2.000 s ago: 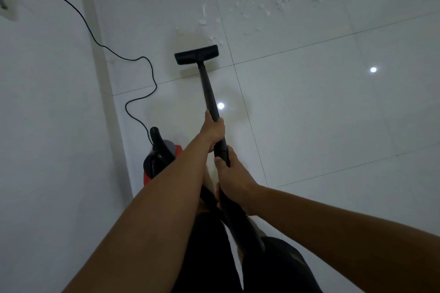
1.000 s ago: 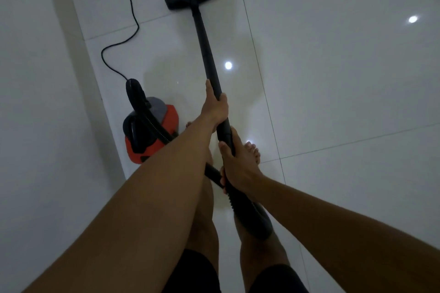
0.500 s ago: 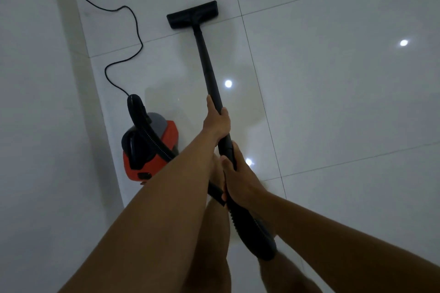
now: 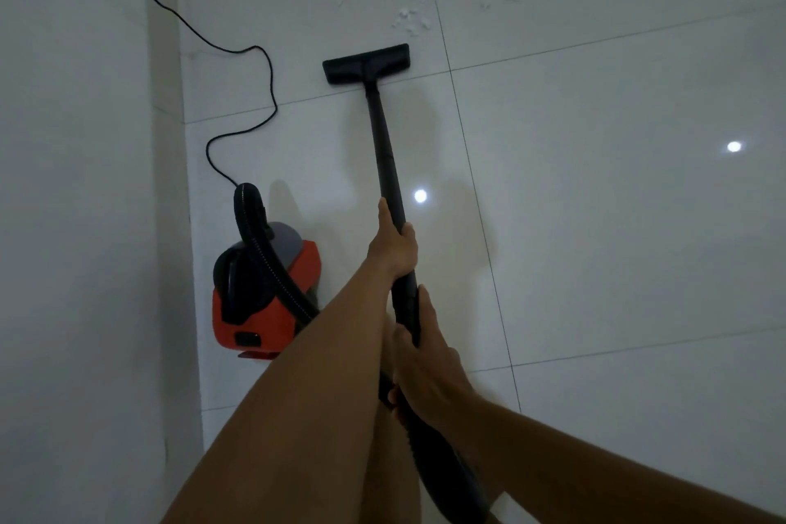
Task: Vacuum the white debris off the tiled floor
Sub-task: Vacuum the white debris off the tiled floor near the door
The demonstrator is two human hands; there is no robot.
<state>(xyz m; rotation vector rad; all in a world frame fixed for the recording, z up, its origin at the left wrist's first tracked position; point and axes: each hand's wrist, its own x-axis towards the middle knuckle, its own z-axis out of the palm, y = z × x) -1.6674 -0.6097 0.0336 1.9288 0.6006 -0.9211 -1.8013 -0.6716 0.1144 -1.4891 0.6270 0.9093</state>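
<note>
A person stands on the tiled floor and holds the black tube of a vacuum with 2 hands. The left grip is wrapped tight round the tube, farther up. The right grip is wrapped round it too, nearer to the person's body. Both are clamped on the tube.

The flat black head sits on the floor at the far end of the tube, close to a line between 2 tiles. The white debris lies just past the head, far and a bit to the right. The closest bits are near the head but do not touch it. More of it is spread far off to the right, at the top edge of the view.

The red vacuum sits on the left by the wall. Its hose bends over it, and its cord runs away along the floor.

The near tiles look clean. The job looks only partly done, because all the debris in view is not yet sucked up. The head likely needs to go far and right, over the close bits, then on to the wider patch.
</note>
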